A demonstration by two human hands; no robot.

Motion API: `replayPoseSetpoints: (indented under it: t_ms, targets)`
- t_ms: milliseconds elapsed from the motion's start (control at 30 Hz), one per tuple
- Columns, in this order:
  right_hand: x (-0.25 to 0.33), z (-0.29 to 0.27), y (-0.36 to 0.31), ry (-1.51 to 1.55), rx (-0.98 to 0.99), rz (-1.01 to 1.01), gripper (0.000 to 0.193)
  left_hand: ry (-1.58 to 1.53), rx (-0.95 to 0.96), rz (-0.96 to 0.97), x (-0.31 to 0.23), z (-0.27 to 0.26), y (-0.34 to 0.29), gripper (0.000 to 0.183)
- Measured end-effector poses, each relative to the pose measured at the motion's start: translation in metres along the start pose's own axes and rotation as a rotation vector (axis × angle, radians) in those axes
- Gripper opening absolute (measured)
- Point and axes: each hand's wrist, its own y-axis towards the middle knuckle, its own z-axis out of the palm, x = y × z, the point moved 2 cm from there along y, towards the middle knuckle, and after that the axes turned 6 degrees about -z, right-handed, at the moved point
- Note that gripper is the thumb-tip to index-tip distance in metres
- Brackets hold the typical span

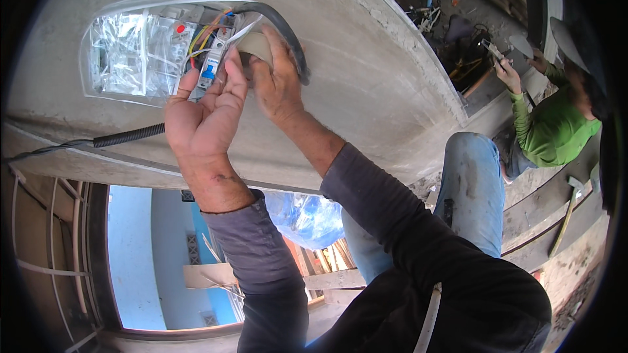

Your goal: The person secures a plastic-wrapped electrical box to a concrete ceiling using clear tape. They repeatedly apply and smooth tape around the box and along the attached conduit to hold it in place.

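A distribution box (121, 52) under clear plastic wrap sits in the grey wall, with coloured wires (208, 34) at its right end. My left hand (206, 114) is at that end, palm toward me, its thumb and bent fingers on either side of a small circuit breaker (209, 68) with a blue switch. My right hand (278, 82) is closed round a beige roll of tape (255, 46), close to my left fingertips. A white strip (246, 28) runs beside the roll. Behind my right fingers curves a thick black cable (288, 29). The inner fingertips are partly hidden.
Black corrugated conduit (129, 135) leads left from under my left hand. Below the wall is a blue-walled opening (134, 255). At right a person in a green top (562, 124) works with a tool. A hammer (566, 216) lies on planks near my knee (474, 183).
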Motion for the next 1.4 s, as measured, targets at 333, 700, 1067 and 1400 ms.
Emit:
replayPoseSetpoints:
  t_ms: [333, 700, 1067, 1400]
  targets:
    - [0.006, 0.002, 0.009, -0.206, -0.040, -0.197, 0.039, -0.027, -0.018, 0.003, 0.004, 0.000, -0.003, 0.067]
    - [-0.002, 0.002, 0.021, -0.076, 0.070, -0.219, 0.027, -0.041, 0.047, -0.023, 0.005, -0.003, -0.003, 0.066]
    - [0.007, 0.003, 0.028, 0.014, 0.106, -0.200, 0.022, -0.045, -0.002, 0.031, 0.007, -0.002, -0.001, 0.065]
    - [0.021, -0.006, 0.034, -0.002, 0.245, -0.266, 0.025, -0.008, 0.044, 0.007, 0.007, -0.003, -0.004, 0.068]
